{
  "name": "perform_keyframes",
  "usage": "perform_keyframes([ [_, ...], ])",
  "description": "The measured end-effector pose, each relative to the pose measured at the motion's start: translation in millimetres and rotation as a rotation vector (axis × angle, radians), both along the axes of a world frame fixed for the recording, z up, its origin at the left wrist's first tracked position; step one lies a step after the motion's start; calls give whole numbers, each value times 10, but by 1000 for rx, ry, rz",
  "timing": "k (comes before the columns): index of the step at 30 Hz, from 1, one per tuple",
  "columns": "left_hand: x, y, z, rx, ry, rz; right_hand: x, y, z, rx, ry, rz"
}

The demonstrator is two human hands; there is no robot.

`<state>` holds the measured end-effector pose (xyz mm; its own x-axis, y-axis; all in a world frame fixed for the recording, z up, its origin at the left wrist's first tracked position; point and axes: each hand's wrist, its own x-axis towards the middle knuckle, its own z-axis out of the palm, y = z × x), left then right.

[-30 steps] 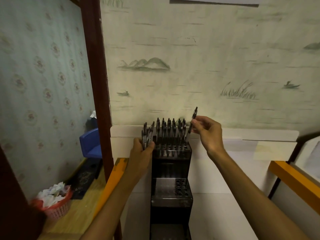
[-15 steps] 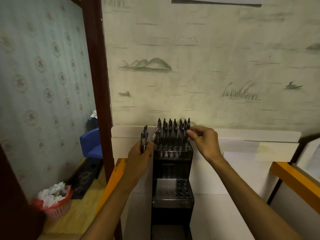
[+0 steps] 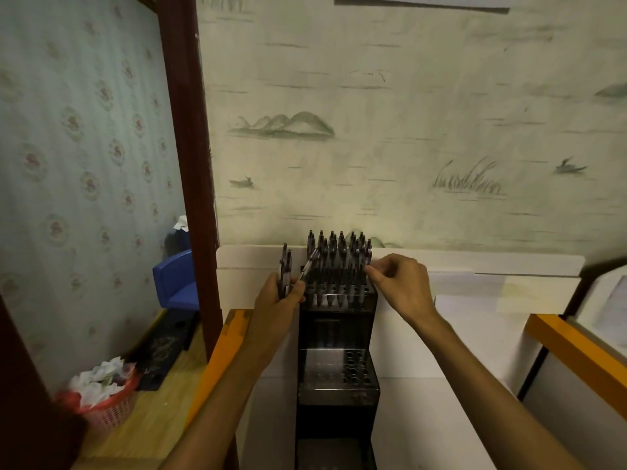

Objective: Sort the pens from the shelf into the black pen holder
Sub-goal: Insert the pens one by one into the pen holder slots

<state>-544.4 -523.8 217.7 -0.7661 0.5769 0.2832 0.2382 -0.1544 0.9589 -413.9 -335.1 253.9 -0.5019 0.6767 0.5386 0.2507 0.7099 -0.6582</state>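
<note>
As our left hand [image 3: 279,293] gripped a small bundle of spare pens [image 3: 285,266] beside the black pen holder [image 3: 337,320], our right hand [image 3: 397,283] pinched one pen [image 3: 368,257] at the crowded top tier's right edge; seating it seemed underway; next, another from the bundle.

Black pen holder [image 3: 337,334] with dark pens [image 3: 339,256]; pale wallpaper [image 3: 407,130] with grey-green hills, reeds and boats at 12 o'clock; floral-medallion wallpaper [image 3: 78,147], blue chair [image 3: 176,279] and red basket [image 3: 108,408] toward 9 o'clock.
</note>
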Motion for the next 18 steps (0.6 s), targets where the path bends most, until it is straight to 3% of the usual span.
perform_keyframes([
  [3, 41, -30, 38, -22, 4, -19, 4, -104, 63, -121, 119, 50],
  [11, 79, -40, 71, 36, -16, -69, -155, -528, 208, -419, 119, 518],
  [18, 61, -90, 102, 41, -33, -107, -270, -657, 120, -571, 227, 627],
])
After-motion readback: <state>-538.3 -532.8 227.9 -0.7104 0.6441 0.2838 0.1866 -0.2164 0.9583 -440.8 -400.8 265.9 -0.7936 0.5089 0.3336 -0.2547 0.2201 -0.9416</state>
